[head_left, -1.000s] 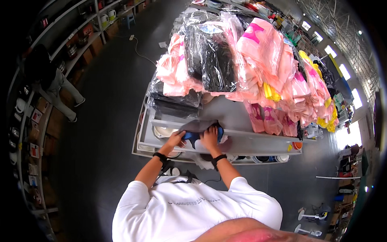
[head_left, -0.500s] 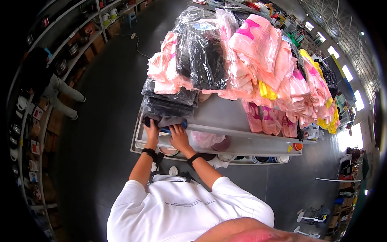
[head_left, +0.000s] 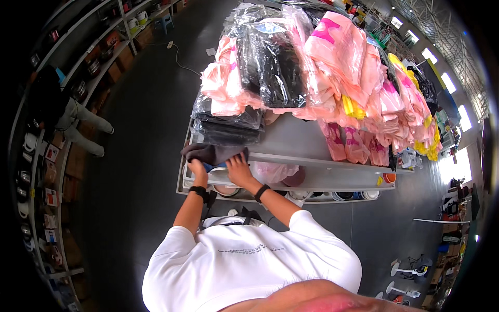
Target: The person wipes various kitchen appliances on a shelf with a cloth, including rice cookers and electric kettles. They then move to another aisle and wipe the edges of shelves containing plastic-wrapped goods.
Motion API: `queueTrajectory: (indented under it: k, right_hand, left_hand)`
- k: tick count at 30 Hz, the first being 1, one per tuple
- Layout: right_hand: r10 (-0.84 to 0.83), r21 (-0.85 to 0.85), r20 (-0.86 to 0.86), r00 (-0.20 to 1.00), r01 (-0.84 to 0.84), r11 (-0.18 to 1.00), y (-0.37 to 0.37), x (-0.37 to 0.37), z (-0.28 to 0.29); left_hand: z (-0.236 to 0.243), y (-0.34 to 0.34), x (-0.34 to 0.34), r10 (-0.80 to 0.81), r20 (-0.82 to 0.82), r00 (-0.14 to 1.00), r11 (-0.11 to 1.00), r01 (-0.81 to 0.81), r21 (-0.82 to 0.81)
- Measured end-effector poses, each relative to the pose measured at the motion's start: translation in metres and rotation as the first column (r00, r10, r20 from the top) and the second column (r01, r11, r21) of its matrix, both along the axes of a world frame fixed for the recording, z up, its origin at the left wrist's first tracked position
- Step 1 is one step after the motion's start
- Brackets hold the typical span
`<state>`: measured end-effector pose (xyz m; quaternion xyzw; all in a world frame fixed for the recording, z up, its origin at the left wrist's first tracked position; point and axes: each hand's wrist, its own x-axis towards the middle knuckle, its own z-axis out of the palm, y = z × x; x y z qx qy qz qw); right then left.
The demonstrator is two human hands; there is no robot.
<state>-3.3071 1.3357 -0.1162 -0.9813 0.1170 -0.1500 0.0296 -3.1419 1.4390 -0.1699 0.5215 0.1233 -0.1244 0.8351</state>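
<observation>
A dark grey-brown cloth [head_left: 214, 154] lies bunched at the near left corner of the metal rack, with a bit of blue showing beneath it. My left hand [head_left: 198, 171] grips its near left edge, the fingertips partly hidden by the fabric. On the cloth's right part rests my right hand [head_left: 240, 171], its fingers stretched out and apart; the thumb is hard to make out. Just beyond the cloth sits a stack of dark garments in clear plastic bags [head_left: 228, 132]. Pink plastic packages [head_left: 340, 57] and a black bagged garment [head_left: 274, 67] are heaped above.
The grey rack shelf [head_left: 291, 140] has a lower tier holding a pinkish plastic bag [head_left: 273, 170] and round containers. At left, a person [head_left: 78, 125] stands by tall shelves [head_left: 86, 86] of boxes and pots. A white cable [head_left: 179, 60] lies on the dark floor.
The cloth is now more spread out and raised between my hands, showing more of its surface. The view has shifted slightly, so the rack appears further right.
</observation>
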Motion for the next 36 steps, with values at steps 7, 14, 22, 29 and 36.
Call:
queueTrajectory:
  k: [7,14,22,29,36]
  right_hand:
    - [0.024,0.144,0.106,0.994,-0.039,0.989,0.032,0.071,0.01]
    - [-0.09,0.222,0.172,0.981,0.051,0.974,0.073,0.055,0.007]
    - [-0.334,0.189,-0.088,0.938,0.345,0.919,0.078,0.094,0.001]
    - [-0.46,-0.011,-0.313,0.831,0.482,0.876,0.082,0.17,0.009]
    - [-0.526,0.041,0.125,0.842,0.525,0.85,0.116,0.164,-0.01]
  left_hand:
    - [-0.035,-0.026,0.08,-0.334,0.121,0.935,0.926,0.302,0.229]
    - [-0.052,0.019,0.081,-0.734,0.007,0.679,0.622,0.667,0.41]
    - [-0.009,0.043,0.099,-0.947,-0.123,0.298,0.299,0.954,0.014]
    - [-0.063,0.013,0.137,-0.989,0.015,0.149,0.143,0.971,-0.191]
    - [-0.073,0.051,0.122,-1.0,-0.023,-0.004,-0.002,0.996,-0.094]
